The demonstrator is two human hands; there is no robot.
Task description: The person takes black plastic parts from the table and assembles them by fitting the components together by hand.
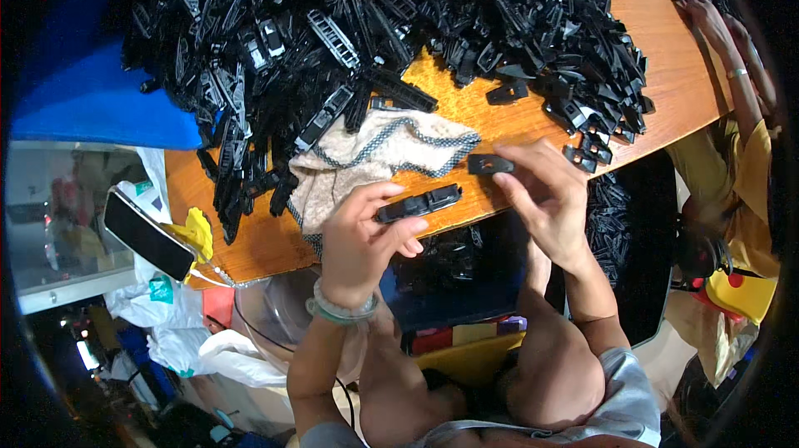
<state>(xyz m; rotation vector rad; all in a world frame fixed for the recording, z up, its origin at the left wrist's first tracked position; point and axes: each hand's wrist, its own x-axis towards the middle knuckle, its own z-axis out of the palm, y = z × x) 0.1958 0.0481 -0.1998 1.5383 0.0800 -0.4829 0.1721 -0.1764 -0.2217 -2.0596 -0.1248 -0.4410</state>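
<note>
Between the thumb and fingers of my left hand [358, 236] is a long black plastic toy car body [420, 203], held level above the table's front edge. My right hand [545, 198] pinches a small, flat black plastic part [489, 164] with a hole in it, a little farther off and to the right. The two pieces are apart. Just beyond my left hand lies a crumpled cream cloth [349, 167] with a dark checked border. Another black part [507, 93] rests on the wood between the cloth and the heap.
A large heap of black plastic parts [333, 40] covers the far side of the wooden table [674, 107]. A phone [150, 232] stands at the left edge by a yellow holder. Bins of black parts [612, 223] sit below. Another person's hands [707, 24] reach in at the far right.
</note>
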